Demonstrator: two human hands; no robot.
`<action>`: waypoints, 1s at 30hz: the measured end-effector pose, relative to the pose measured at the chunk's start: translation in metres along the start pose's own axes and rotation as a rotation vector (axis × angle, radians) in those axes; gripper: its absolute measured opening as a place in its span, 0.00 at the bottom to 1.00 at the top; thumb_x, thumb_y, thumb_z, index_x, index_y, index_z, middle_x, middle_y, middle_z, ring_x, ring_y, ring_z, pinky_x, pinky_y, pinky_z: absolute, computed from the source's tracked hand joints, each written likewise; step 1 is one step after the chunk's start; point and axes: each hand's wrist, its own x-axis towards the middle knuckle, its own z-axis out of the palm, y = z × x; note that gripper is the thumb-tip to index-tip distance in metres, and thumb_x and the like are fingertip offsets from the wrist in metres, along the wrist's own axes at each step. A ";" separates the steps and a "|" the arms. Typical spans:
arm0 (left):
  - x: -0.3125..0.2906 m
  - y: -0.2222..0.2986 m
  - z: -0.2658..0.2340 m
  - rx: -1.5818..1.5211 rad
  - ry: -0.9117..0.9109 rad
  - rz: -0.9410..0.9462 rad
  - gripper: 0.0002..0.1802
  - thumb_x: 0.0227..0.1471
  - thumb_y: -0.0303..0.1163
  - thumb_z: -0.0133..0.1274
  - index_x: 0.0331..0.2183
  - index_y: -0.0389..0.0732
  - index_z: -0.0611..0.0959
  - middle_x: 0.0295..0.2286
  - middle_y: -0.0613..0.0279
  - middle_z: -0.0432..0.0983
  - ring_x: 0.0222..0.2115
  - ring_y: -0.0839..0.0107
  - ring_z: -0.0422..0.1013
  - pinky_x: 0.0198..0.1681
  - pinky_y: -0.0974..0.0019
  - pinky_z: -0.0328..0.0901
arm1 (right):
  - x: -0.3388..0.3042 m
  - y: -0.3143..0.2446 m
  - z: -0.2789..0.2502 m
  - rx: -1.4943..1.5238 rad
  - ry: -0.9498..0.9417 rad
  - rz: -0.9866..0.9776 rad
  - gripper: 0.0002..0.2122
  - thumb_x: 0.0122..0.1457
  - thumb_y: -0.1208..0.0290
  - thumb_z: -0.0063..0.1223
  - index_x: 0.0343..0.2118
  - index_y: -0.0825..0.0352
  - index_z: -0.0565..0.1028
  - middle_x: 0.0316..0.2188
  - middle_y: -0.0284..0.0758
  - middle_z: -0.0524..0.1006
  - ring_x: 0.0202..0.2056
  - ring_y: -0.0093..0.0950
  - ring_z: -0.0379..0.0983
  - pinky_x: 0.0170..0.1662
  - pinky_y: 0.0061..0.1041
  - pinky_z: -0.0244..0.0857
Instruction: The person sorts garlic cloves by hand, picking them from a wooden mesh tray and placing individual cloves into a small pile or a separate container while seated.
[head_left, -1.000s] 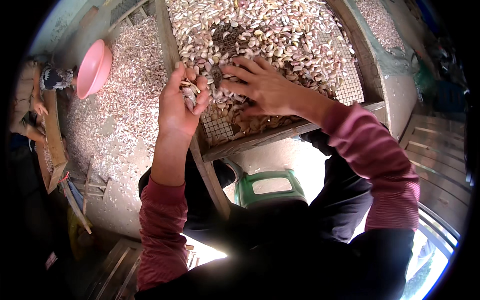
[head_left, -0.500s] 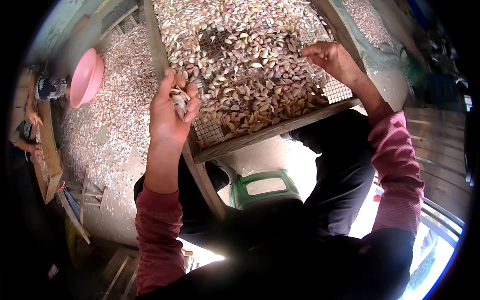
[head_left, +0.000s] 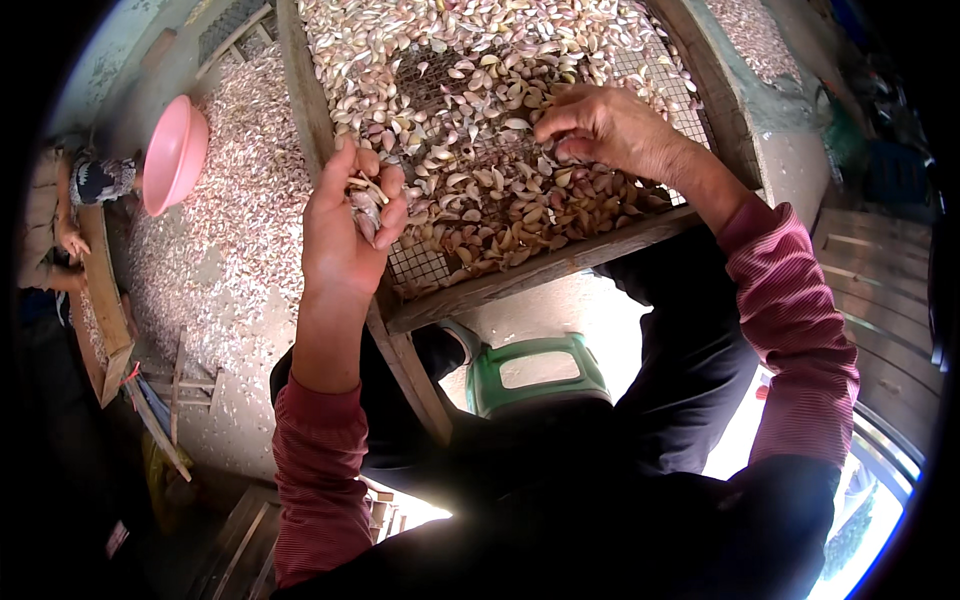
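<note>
My left hand (head_left: 340,235) is curled palm up at the left rim of a wooden-framed mesh tray (head_left: 545,262), with a few garlic cloves (head_left: 367,212) held in its fingers. Many loose cloves (head_left: 500,185) cover the wire mesh. Over the right half of the tray, my right hand (head_left: 628,135) reaches down into the cloves. Its thumb and fingers are drawn together at their tips, and whatever they grip is hidden.
A green plastic stool (head_left: 537,375) stands below the tray's near edge. On the left, a pink basin (head_left: 175,155) is beside cloves spread over the floor (head_left: 245,190). Farther left, another person's hands (head_left: 72,240) are at a wooden box (head_left: 105,310).
My right hand has moved left and inward from the tray's right side, down to the cloves. My left hand keeps its cloves, its fingers slightly more open.
</note>
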 end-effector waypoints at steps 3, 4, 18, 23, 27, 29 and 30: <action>-0.002 0.000 0.004 0.001 0.001 -0.007 0.17 0.63 0.47 0.42 0.28 0.46 0.70 0.22 0.63 0.67 0.15 0.75 0.60 0.12 0.76 0.51 | 0.011 0.000 0.015 -0.108 0.012 -0.096 0.07 0.53 0.72 0.61 0.36 0.62 0.80 0.33 0.32 0.79 0.35 0.27 0.78 0.45 0.26 0.76; -0.003 0.000 0.004 -0.002 0.002 -0.013 0.17 0.64 0.47 0.42 0.28 0.46 0.70 0.22 0.63 0.67 0.15 0.75 0.60 0.12 0.76 0.51 | 0.022 -0.001 0.026 -0.072 0.034 -0.110 0.08 0.52 0.72 0.61 0.36 0.62 0.80 0.33 0.32 0.79 0.36 0.28 0.77 0.45 0.27 0.76; 0.006 -0.010 0.000 0.007 0.051 -0.033 0.17 0.61 0.47 0.46 0.28 0.44 0.71 0.20 0.59 0.70 0.13 0.74 0.61 0.12 0.75 0.50 | 0.062 -0.041 0.065 -0.137 0.048 -0.089 0.06 0.55 0.74 0.58 0.36 0.68 0.78 0.32 0.37 0.79 0.33 0.31 0.77 0.41 0.30 0.75; 0.009 -0.016 -0.005 0.127 0.127 -0.041 0.18 0.61 0.47 0.45 0.31 0.42 0.74 0.22 0.60 0.72 0.14 0.74 0.64 0.12 0.74 0.51 | 0.061 -0.062 0.012 0.687 -0.008 0.454 0.10 0.54 0.70 0.62 0.40 0.61 0.81 0.33 0.33 0.82 0.32 0.24 0.78 0.43 0.23 0.73; 0.006 -0.020 0.009 0.033 0.146 -0.150 0.21 0.62 0.50 0.43 0.33 0.41 0.77 0.23 0.59 0.72 0.16 0.72 0.65 0.12 0.74 0.52 | 0.058 -0.083 0.003 0.827 0.001 0.161 0.15 0.58 0.66 0.59 0.48 0.60 0.77 0.39 0.34 0.81 0.42 0.22 0.78 0.50 0.25 0.72; 0.007 -0.024 0.002 -0.084 0.000 -0.159 0.23 0.62 0.52 0.43 0.32 0.42 0.77 0.22 0.60 0.73 0.16 0.73 0.66 0.12 0.74 0.51 | 0.066 -0.073 -0.011 0.673 0.153 0.231 0.17 0.59 0.59 0.55 0.50 0.58 0.76 0.44 0.33 0.80 0.46 0.24 0.76 0.53 0.28 0.70; 0.007 -0.025 -0.002 -0.130 -0.062 -0.169 0.23 0.62 0.53 0.43 0.29 0.43 0.75 0.22 0.61 0.71 0.14 0.73 0.64 0.12 0.74 0.51 | 0.074 -0.056 -0.021 0.617 0.237 0.295 0.17 0.60 0.59 0.54 0.50 0.58 0.76 0.45 0.33 0.79 0.46 0.24 0.76 0.54 0.29 0.69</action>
